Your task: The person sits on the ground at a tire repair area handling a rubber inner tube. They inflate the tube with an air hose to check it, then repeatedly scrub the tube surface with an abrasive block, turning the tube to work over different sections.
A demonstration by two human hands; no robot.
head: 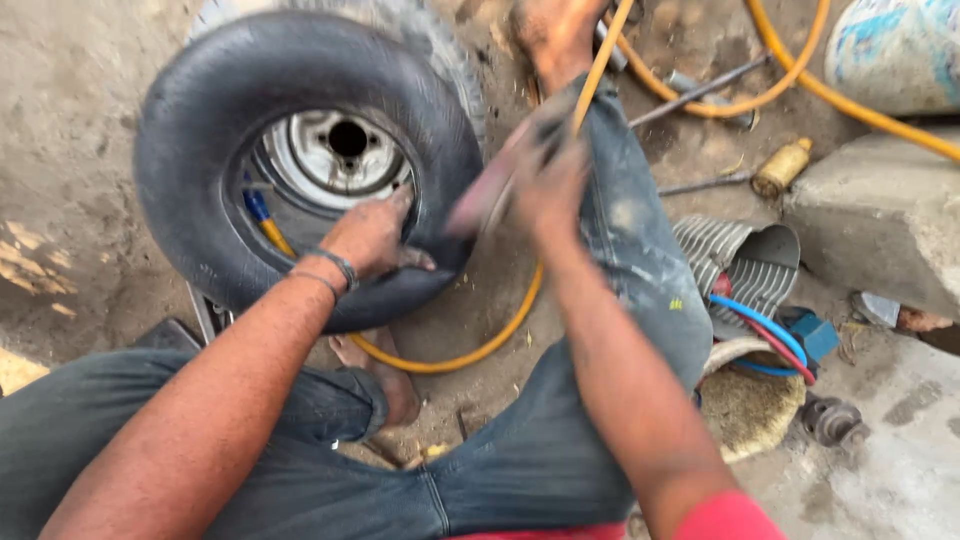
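Lying flat on the dirt floor (80,200), the black tyre (190,150) with its silver rim (335,150) is steadied by the left hand (370,235), pressing its inner edge; the right hand (545,185), motion-blurred, clasps a flat tool (485,190) beside the yellow hose (480,345).

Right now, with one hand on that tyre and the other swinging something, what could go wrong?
The left hand presses the tyre bead by the rim; its fingers could get pinched or struck. The right hand is blurred around a tool I cannot make out; it might slip. The yellow hose runs under the leg and could snag.
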